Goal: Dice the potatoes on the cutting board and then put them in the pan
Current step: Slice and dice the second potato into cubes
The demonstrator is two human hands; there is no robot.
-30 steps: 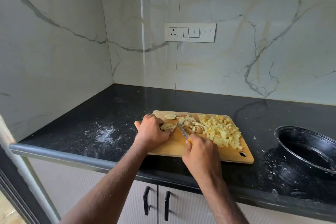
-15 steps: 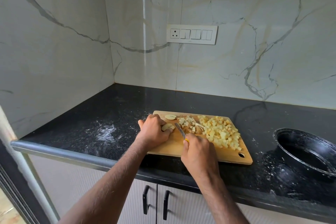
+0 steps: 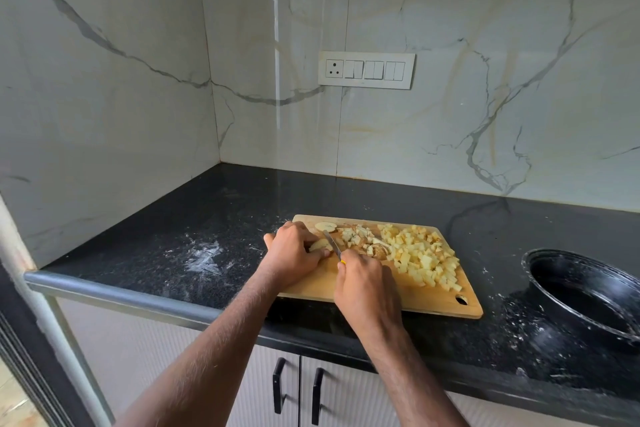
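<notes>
Potato work under way on the cutting board [image 3: 408, 302], which sits on the dark desk [image 3: 207, 218] near its front edge. The left hand [image 3: 294, 253] has its grip curled down over a pale potato piece [image 3: 320, 245] at the board's left end, knuckles up, pinning it flat. The right hand [image 3: 367, 288] is clenched round the yellow handle of a knife [image 3: 332, 243], blade slanting up and left to meet that piece just beside the left fingertips. This piece looks firm and wet, likely slippery on its cut face, so holding it from above with tips tucked back seems wise. A heap of diced potato [image 3: 422, 256] covers the board's right half; those cubes are light and loose, better scooped than pinched. The black pan [image 3: 585, 291] waits well apart to the right, nothing visible in it.
</notes>
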